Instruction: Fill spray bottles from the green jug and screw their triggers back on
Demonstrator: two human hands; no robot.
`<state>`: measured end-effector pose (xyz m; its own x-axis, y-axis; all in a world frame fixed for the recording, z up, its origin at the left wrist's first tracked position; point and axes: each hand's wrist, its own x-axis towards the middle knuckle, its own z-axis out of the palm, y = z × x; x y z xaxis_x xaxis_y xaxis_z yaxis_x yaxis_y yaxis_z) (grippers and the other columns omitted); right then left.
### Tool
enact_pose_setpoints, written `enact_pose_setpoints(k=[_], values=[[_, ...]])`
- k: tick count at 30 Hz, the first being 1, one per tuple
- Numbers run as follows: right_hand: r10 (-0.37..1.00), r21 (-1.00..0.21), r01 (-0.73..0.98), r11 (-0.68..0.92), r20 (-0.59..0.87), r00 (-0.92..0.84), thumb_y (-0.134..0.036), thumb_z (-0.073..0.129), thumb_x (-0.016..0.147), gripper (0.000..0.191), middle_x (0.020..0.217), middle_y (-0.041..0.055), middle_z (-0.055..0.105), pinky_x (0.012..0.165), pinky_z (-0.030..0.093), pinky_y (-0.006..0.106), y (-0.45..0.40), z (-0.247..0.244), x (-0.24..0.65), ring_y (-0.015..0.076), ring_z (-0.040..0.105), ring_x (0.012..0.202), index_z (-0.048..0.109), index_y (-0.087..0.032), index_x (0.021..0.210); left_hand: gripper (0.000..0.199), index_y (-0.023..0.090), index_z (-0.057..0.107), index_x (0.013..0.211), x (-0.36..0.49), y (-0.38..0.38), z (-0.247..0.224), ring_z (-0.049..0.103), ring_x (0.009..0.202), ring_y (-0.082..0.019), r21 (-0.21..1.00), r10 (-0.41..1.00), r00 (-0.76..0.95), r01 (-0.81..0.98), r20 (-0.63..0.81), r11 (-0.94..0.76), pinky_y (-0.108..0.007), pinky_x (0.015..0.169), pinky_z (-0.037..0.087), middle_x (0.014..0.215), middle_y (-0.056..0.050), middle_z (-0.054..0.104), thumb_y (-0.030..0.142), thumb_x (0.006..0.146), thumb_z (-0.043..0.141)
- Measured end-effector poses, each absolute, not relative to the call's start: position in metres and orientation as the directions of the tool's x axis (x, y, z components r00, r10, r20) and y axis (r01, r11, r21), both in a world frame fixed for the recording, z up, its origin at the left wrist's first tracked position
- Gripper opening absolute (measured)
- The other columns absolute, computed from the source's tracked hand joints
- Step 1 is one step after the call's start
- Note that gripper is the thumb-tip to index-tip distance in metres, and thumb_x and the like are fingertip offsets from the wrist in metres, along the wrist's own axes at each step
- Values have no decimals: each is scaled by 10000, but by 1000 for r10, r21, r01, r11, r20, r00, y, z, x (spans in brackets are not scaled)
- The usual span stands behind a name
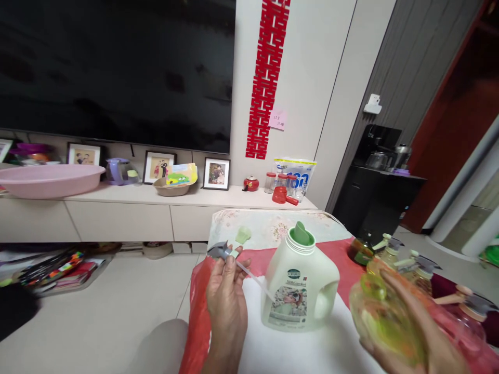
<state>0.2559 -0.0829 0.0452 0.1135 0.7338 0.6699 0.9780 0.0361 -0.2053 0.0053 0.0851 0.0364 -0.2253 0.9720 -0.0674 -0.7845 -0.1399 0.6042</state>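
Observation:
My left hand [227, 288] pinches a pump head [224, 251] with a grey nozzle, its thin clear tube slanting down to the right. In front of the tube, a pale green detergent jug [298, 291] stands upright and uncapped on a white surface [331, 345], a darker green spout showing in its mouth. At the right, my right hand [417, 322] is wrapped round a clear bottle [384, 322] of yellow liquid, blurred by motion. A light green cap [243, 235] lies on the floral cloth [280, 230] behind the jug.
Several pump bottles [423, 278] stand at the right, one with pink liquid [463, 324]. Behind the table, a long white cabinet [125, 215] bears a pink basin [50, 179], picture frames [216, 174], a red teapot [251, 183], jars and a red scoop [279, 195].

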Motion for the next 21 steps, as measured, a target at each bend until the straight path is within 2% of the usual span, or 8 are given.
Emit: enact_pose_setpoints(k=[5, 9, 14, 18, 21], values=[[682, 6, 995, 101, 728, -74, -638, 479, 992, 705, 1382, 58, 470, 883, 543, 373, -36, 118, 267, 244, 548, 1180, 341, -231, 1551, 351, 164, 696, 929, 7, 98, 2, 658, 747, -146, 698, 949, -262, -712, -172, -70, -285, 707, 535, 973, -54, 717, 404, 711, 831], [691, 167, 976, 140, 689, -217, -506, 475, 984, 665, 1378, 78, 452, 950, 508, 379, -10, 143, 270, 244, 492, 1232, 331, -217, 1566, 382, 155, 693, 995, 6, 100, -8, 630, 693, -152, 747, 937, -271, -664, -220, -17, -292, 668, 500, 831, -32, 696, 413, 735, 803], [727, 304, 942, 140, 615, -306, -447, 443, 985, 651, 1365, 104, 441, 920, 528, 404, 4, 155, 272, 262, 477, 1217, 306, -224, 1581, 376, 156, 697, 981, 10, 102, -19, 650, 731, -167, 770, 946, -264, -637, -189, -24, -299, 697, 509, 854, -37, 699, 409, 724, 804], [703, 384, 905, 182, 593, -393, -426, 420, 995, 615, 1339, 130, 444, 844, 546, 375, 8, 164, 267, 258, 483, 1182, 335, -182, 1553, 316, 173, 690, 934, 13, 105, -26, 649, 745, -182, 769, 948, -257, -638, -186, -22, -327, 717, 528, 846, -31, 688, 409, 744, 779], [693, 442, 874, 202, 566, -447, -365, 401, 989, 582, 1330, 142, 439, 849, 547, 387, 11, 170, 262, 260, 476, 1175, 350, -158, 1531, 316, 175, 689, 959, 14, 104, -28, 648, 743, -184, 777, 949, -244, -630, -198, 0, -330, 721, 525, 841, -30, 690, 411, 763, 765]])
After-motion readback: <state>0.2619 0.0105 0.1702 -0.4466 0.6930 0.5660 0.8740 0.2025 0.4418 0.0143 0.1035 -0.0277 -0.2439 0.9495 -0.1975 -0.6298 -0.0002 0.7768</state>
